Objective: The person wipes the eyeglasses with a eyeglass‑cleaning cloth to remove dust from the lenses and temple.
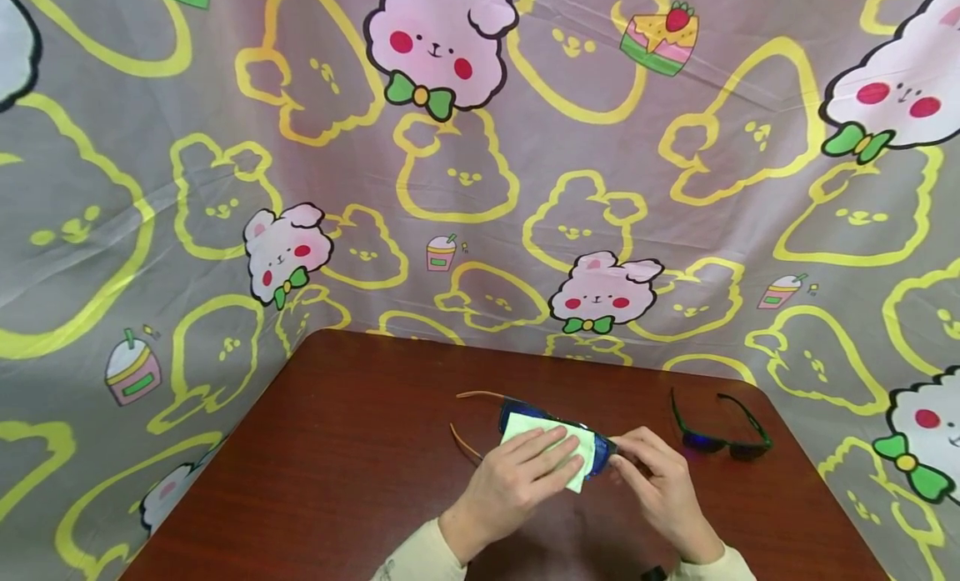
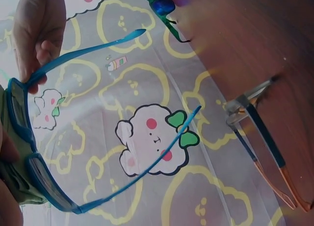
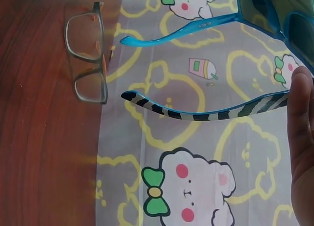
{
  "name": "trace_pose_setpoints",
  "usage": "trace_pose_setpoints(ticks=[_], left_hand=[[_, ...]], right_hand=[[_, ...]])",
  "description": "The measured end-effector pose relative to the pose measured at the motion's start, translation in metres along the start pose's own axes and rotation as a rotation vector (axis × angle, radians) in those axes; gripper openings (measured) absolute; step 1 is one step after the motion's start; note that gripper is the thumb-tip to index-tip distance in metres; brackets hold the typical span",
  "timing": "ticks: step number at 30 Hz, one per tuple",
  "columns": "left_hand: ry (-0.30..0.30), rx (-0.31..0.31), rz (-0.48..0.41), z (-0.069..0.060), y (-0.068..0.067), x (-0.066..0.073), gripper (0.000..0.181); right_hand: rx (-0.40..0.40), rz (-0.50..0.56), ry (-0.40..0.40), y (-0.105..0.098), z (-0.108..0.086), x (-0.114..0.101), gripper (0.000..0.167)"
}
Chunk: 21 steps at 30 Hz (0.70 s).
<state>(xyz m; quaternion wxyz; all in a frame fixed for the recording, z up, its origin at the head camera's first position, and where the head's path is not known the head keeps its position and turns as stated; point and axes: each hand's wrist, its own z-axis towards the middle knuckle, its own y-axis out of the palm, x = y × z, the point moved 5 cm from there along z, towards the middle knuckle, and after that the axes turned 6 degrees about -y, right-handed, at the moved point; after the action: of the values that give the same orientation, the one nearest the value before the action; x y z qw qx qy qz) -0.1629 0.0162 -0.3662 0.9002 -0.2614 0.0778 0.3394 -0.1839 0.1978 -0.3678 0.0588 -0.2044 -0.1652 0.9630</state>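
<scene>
Blue sunglasses (image 1: 602, 458) raised over the worktop (image 1: 337, 464) between both hands, right hand (image 1: 663, 479) pinching the frame's near hinge end, left hand (image 1: 512, 483) pressing pale-green cloth (image 1: 527, 425) to the front, fingers extended.

Head view: green cloth (image 1: 519, 426) covers much of blue-framed sunglasses (image 1: 603, 456), cloth itself partly under left hand (image 1: 517, 474). Orange-tipped eyeglasses (image 1: 482, 393) behind, lenses hidden. Dark item (image 1: 654, 574) cropped at bottom, unidentifiable. Right wrist view: right edge crops right hand (image 3: 302, 118). Left wrist view: green-framed sunglasses (image 2: 163, 6) clipped at top.
</scene>
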Motion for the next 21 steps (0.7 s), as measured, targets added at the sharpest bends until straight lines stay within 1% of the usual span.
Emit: trace_pose_setpoints(ticks=[2, 5, 7, 9, 11, 14, 16, 18, 21], left_hand=[[-0.012, 0.012, 0.0, -0.002, 0.001, -0.005, 0.03], [-0.058, 0.018, -0.01, -0.008, 0.006, -0.013, 0.035], [-0.099, 0.021, -0.022, -0.013, 0.009, -0.02, 0.038], [-0.154, 0.032, -0.045, -0.017, 0.011, -0.027, 0.04], [-0.212, 0.046, -0.07, -0.019, 0.011, -0.035, 0.037], [-0.307, 0.066, -0.123, -0.021, 0.01, -0.045, 0.031], [-0.38, 0.06, -0.163, -0.023, 0.009, -0.05, 0.033], [-0.463, 0.043, -0.212, -0.026, 0.009, -0.055, 0.043], [-0.592, 0.018, -0.285, -0.032, 0.01, -0.061, 0.053]], right_hand=[[0.002, -0.009, 0.009, -0.001, 0.001, 0.0, 0.021], [0.002, -0.03, 0.043, -0.002, 0.003, 0.001, 0.029], [0.005, -0.044, 0.058, -0.003, 0.004, 0.0, 0.03], [0.006, -0.057, 0.06, -0.004, 0.005, -0.001, 0.029], [0.008, -0.064, 0.049, -0.004, 0.004, 0.002, 0.027], [0.009, -0.072, 0.043, -0.005, -0.004, 0.013, 0.029], [0.006, -0.078, 0.05, -0.006, -0.011, 0.022, 0.032], [0.002, -0.083, 0.061, -0.008, -0.016, 0.028, 0.034], [-0.006, -0.081, 0.079, -0.008, -0.018, 0.03, 0.036]])
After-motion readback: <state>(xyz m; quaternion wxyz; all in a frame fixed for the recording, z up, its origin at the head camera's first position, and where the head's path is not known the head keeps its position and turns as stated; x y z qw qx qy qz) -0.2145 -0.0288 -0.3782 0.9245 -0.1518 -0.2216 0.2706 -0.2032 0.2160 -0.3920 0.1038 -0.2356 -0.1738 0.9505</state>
